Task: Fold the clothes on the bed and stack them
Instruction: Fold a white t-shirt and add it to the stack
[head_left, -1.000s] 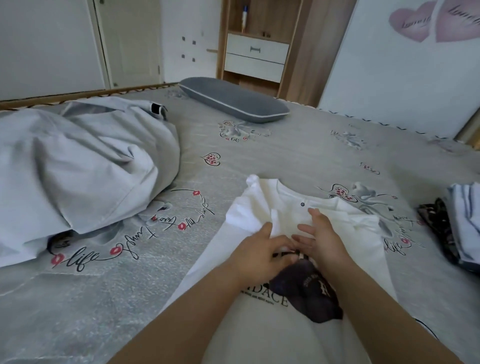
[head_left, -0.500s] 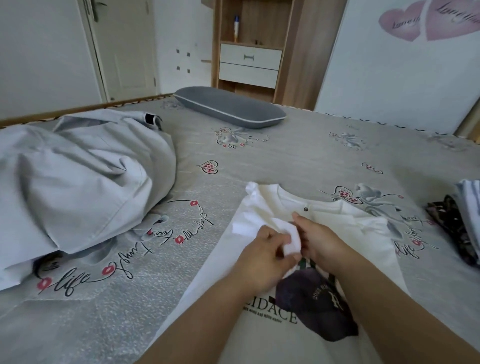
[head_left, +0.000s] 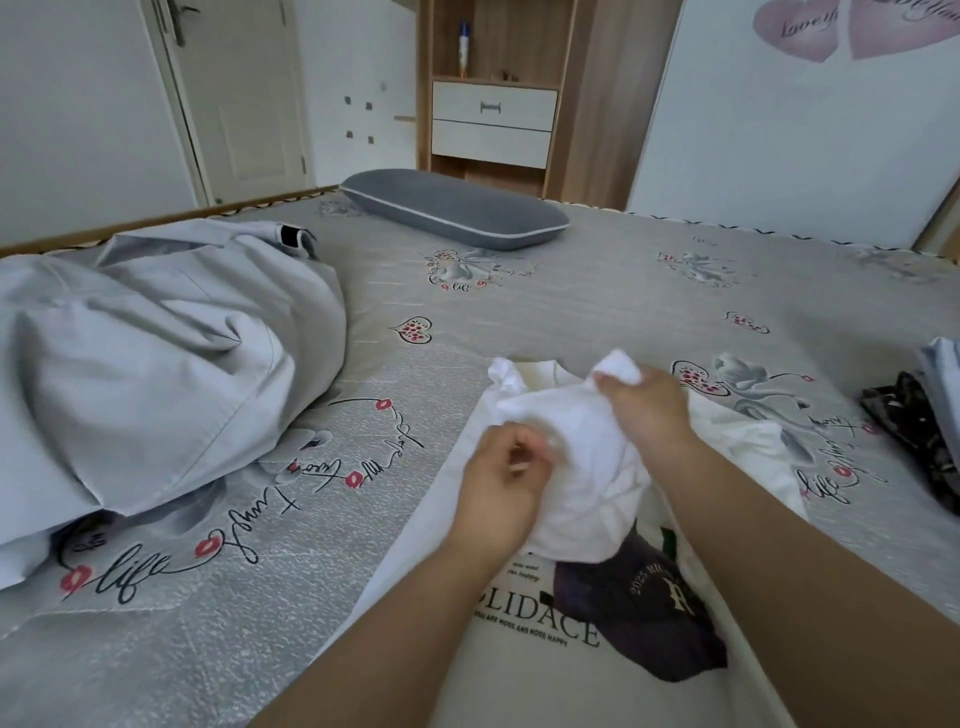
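Both hands on white t-shirt (head_left: 582, 447) on bed (head_left: 597, 301): left hand (head_left: 501, 486) pinches fabric, right hand (head_left: 647, 402) grips bunched sleeve.

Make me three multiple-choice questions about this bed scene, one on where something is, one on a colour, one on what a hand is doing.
1. Where does the grey pillow lie?
A. at the far edge of the bed
B. on the T-shirt
C. on the floor

2. What colour is the T-shirt?
A. red
B. white
C. black

3. What is the right hand doing?
A. resting flat on the bed
B. hanging idle
C. gripping a bunched part of the T-shirt

Answers: 1 A, it lies by the far edge; 2 B, its fabric is white with a dark print; 3 C, fingers curl round raised cloth.
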